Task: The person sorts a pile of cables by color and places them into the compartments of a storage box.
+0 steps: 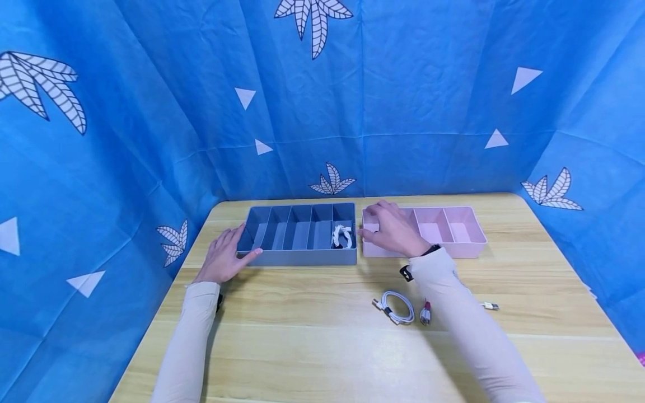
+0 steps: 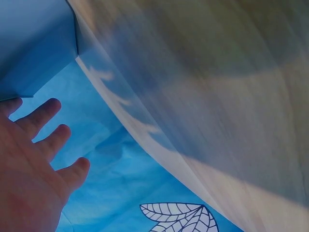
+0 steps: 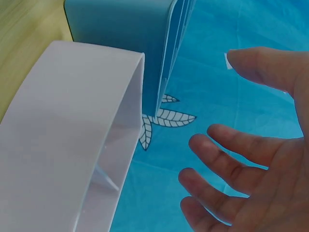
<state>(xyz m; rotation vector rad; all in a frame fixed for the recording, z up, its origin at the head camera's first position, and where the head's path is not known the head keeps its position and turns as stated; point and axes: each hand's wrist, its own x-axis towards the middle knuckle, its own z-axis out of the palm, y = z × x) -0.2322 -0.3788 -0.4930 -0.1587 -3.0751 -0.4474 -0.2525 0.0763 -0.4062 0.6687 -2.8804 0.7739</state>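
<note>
A blue-grey divided organizer box [image 1: 297,257] stands at the back of the table, with a white cable bundle [image 1: 342,236] in its rightmost compartment. My left hand [image 1: 222,258] is at the box's left end, fingers spread; whether it touches the wall I cannot tell. Just right of it stands a pink divided organizer box [image 1: 468,250]. Over the pink box's left end hovers my right hand [image 1: 395,228], fingers loosely bent and nothing in them. In the right wrist view, that hand [image 3: 256,145] is apart from both boxes, and it partly hides the pink compartments in the head view.
In front of the pink box lie a coiled white cable [image 1: 398,308], a small cable bundle with a red tie [image 1: 425,312] and a white USB plug [image 1: 490,306], its cable partly hidden by my right sleeve. Blue curtain [image 1: 418,112] hangs behind the wooden table [image 1: 312,336].
</note>
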